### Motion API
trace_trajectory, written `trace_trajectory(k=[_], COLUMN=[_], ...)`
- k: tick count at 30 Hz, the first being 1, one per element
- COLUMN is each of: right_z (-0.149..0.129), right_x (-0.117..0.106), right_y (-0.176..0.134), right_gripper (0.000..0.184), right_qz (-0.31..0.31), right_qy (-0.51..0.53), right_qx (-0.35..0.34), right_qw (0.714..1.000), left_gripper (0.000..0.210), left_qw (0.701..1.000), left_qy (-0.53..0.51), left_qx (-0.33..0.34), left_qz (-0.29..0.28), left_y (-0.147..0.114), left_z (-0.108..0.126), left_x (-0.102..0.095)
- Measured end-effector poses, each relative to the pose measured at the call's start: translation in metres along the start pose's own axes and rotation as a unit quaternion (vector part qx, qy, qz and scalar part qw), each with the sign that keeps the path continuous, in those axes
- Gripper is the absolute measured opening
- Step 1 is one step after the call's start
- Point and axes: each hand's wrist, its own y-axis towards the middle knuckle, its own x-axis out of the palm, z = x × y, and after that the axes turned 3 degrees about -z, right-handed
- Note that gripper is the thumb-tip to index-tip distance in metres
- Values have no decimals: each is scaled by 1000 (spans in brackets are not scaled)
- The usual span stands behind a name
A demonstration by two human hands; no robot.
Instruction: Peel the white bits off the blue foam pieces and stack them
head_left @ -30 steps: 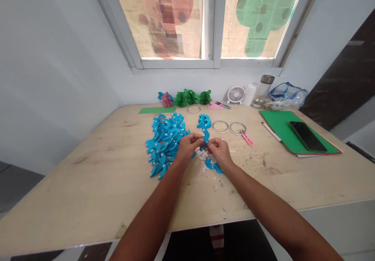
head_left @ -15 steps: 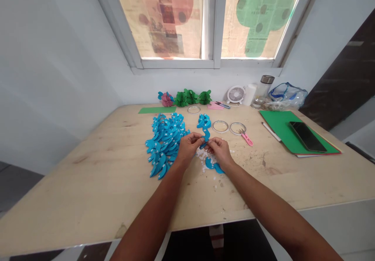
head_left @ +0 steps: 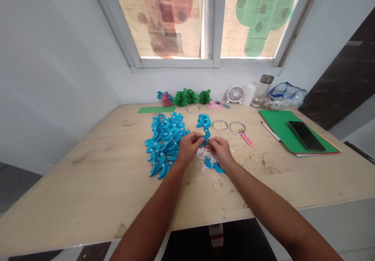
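Between my two hands is a curved blue paper piece [head_left: 206, 133]. My left hand [head_left: 190, 145] pinches its left side with thumb and fingers. From the other side my right hand [head_left: 218, 148] has its fingertips closed at the paper's lower edge; those tips partly hide what they grip. To the left lies a big heap of blue paper pieces [head_left: 166, 136] with small white tabs. Just beyond my hands sits a small blue cluster [head_left: 203, 120]. White paper scraps [head_left: 202, 157] are scattered below my fingers, beside two loose blue pieces [head_left: 215, 165] near my right wrist.
Rolls of tape [head_left: 220, 126] and pink-handled snips [head_left: 246, 137] lie right of centre. A phone [head_left: 306, 136] rests on green sheets [head_left: 275, 128] beside a pen [head_left: 270, 131]. Along the wall stand green paper figures [head_left: 190, 96], a fan [head_left: 235, 94] and a glass bottle [head_left: 263, 91].
Both hands stay almost in place around the blue paper piece, with only slight finger movement at the right fingertips. The whole view has shifted very slightly.
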Motion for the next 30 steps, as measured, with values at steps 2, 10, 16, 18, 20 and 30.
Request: trace_trajectory(k=[2,10,16,18,20,30], right_z=[0,0,-1,-1,-1,-3], right_x=[0,0,0,0,0,3], right_y=[0,1,-1,0,0,-4], right_gripper=[11,12,9,8,7,6], right_qz=[0,8,11,15,18,-25], right_qy=[5,18,14,14,12,-20], right_qx=[5,13,10,9,6,-29], right_qw=[1000,1000,1000,1000,1000,999], left_gripper=[9,9,8,8,8,19], left_qw=[1000,999,998,999,1000,977], left_qy=[12,44,51,41,23,-156], left_qx=[8,24,30,21,5,-144], left_qz=[-4,-15,-16,-16,-12,20], left_y=[0,-2,-3,-3,-4,-2], left_z=[1,2,6,7,8,3], left_x=[0,0,1,2,3,1])
